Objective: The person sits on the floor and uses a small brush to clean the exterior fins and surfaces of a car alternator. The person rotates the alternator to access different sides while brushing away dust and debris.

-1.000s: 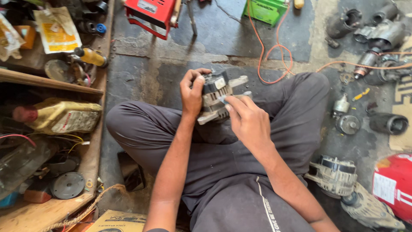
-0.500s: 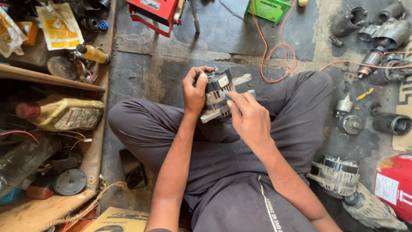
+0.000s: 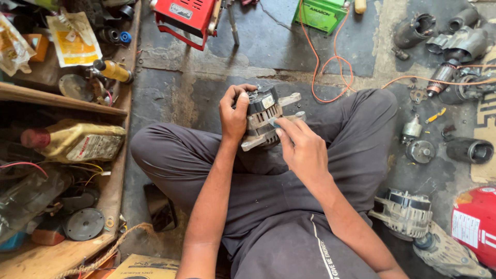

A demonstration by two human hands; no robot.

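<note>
**Alternator held over lap, both hands on it**

Far left, a cluttered wooden shelf [image 3: 62,98] carried a yellow plastic oil bottle with a red cap [image 3: 77,140] lying on its side, with a dark round metal disc [image 3: 85,223] lower down. A red metal box [image 3: 188,15] stood on the concrete floor [image 3: 170,77] at the top.

The person sat cross-legged on the floor in grey trousers. The grey cast-metal alternator with a dark ribbed end [image 3: 261,116] was at centre frame, held up above the crossed legs and clear of the floor.

The left hand [image 3: 235,116] was closed around the alternator's left side, fingers curled over the top, wrist bent inward, forearm running straight up from the bottom of the frame. The right hand [image 3: 302,150] came in from the lower right, fingers drawn together in a pinch at the casing's right edge. Whether they pinched a small tool or the casing itself was too small to tell.

Judged step: fine work on the housing's side while the other hand steadied it. Any next move there would likely call for a firm left grip and small fingertip motion on the right.

Further right lay a looping orange wire [image 3: 330,62], a second silver alternator [image 3: 405,212] on the floor, and a red cylinder with a white label [image 3: 475,225].
</note>
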